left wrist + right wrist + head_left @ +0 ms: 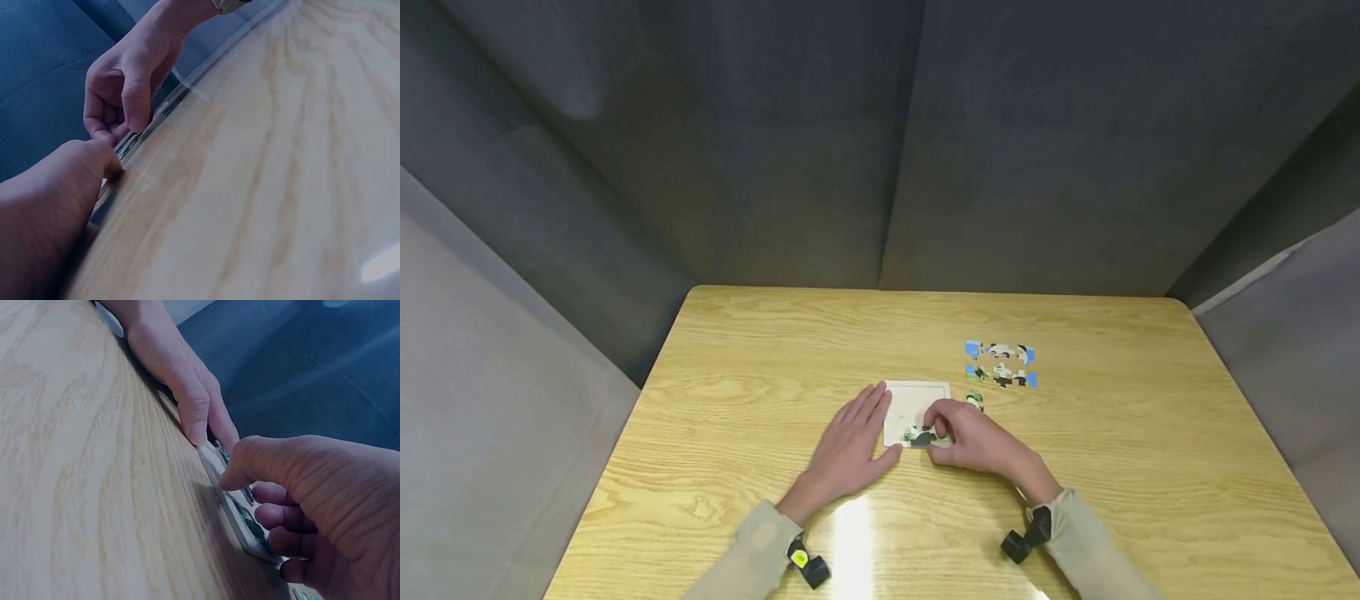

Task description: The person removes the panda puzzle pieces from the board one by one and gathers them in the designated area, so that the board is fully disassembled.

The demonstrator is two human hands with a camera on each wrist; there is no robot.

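A white puzzle tray (913,402) lies flat on the table, with green, black and white panda puzzle pieces (916,436) along its near edge. My left hand (853,437) rests at the tray's left side, fingers straight and the thumb at the near left corner. Over the tray's near right part, my right hand (970,437) bends its thumb and index finger around a puzzle piece, pinching it low against the tray. In the right wrist view, green-patterned pieces (248,522) show between the thumb and the curled fingers; the pinched piece is partly hidden.
Several loose puzzle pieces (1002,375), blue, white, black and green, lie in rows right of the tray. One green and white piece (974,398) lies just beyond my right hand. The wooden table (760,350) meets dark curtains (790,167) at its back edge.
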